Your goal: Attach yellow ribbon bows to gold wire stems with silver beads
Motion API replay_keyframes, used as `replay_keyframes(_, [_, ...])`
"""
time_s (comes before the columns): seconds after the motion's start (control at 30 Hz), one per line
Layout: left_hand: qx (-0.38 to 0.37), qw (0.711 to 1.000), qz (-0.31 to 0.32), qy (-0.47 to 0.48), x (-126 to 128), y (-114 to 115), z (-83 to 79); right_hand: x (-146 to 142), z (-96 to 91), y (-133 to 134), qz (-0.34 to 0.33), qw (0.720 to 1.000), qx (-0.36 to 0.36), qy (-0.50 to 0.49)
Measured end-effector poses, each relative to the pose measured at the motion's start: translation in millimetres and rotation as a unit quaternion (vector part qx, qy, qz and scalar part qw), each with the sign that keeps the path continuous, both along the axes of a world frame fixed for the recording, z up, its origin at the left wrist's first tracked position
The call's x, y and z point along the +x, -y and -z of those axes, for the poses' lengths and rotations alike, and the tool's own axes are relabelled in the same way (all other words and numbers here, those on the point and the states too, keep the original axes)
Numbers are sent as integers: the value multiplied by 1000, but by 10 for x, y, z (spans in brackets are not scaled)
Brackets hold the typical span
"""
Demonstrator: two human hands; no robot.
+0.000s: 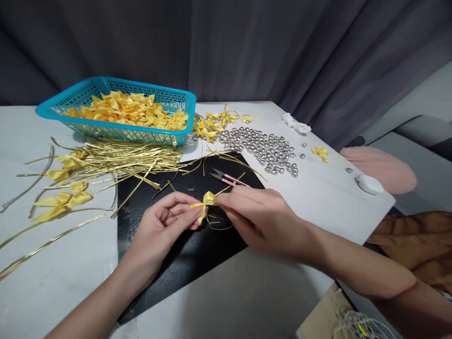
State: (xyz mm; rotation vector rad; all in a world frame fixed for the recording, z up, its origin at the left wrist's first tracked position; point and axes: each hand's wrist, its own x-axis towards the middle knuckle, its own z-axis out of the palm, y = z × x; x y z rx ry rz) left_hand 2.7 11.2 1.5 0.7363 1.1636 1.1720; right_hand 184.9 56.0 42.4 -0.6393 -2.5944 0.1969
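A small yellow ribbon bow [208, 197] is held between my two hands above a black mat [169, 273]. My left hand [173, 214] pinches the bow's left side between thumb and fingers. From the right, my right hand [259, 216] grips the bow's other side; its fingertips are partly hidden behind the hand. Thin gold cord [219, 226] trails in loops below the bow. Just beyond my right hand, small thread snips [229, 179] with pink handles lie on the mat, blades pointing left.
A blue basket [123, 129] full of yellow bows stands at the back left. Before it lie gold ties [130, 157] and loose yellow bows [63, 200]. Silver beads [261, 146] spread over the white table [318, 197], near finished-looking bows [215, 123]. A computer mouse [369, 184] sits at the right corner.
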Motion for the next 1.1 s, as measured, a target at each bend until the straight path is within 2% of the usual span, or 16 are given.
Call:
replay_keyframes(0.8, [4,1000,3,1,-7,1,-12,-6,22,-2,-6,1000,-27,4])
replay_keyframes(1.1, [38,997,-1,-61,-3,21,-8,-10,1,31,-29,999,-40,8])
